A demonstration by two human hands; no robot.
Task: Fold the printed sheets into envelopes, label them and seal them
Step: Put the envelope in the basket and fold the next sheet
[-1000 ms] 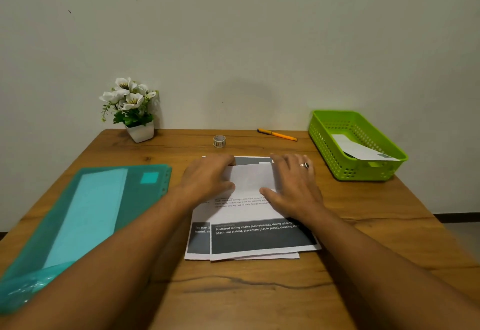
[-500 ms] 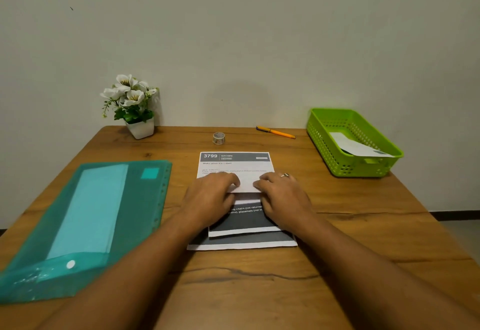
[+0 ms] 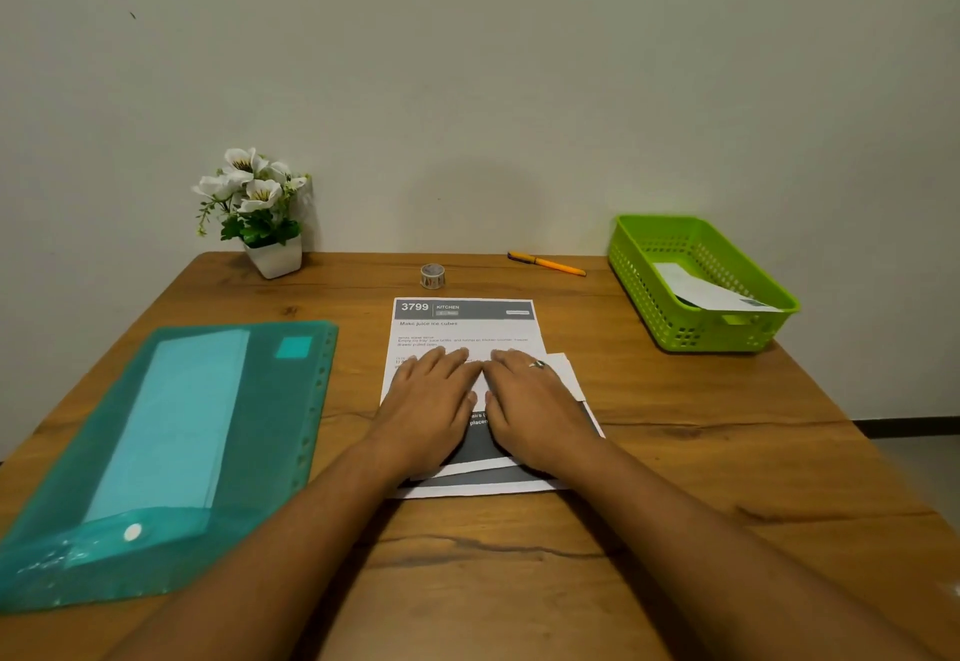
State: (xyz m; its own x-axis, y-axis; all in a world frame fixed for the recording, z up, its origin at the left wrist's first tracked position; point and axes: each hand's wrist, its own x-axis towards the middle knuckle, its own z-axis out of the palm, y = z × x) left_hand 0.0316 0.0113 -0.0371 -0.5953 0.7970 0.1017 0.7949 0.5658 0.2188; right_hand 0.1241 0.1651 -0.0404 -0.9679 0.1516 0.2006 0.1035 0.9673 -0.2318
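Where both hands press, the folded sheet point(image 3: 563, 374) lies skewed.

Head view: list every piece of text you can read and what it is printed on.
"3799": header bar of the flat printed sheet.
"KITCHEN": same header bar.
"Make juice ice cubes": line under the header.
"airs (" and "place": fragments on the folded sheet, between the hands.
Smaller print: too blurred to read.

Left hand point(image 3: 434, 400), right hand point(image 3: 530, 403) flat on folded sheet point(image 3: 563, 374), wooden table point(image 3: 675, 452)
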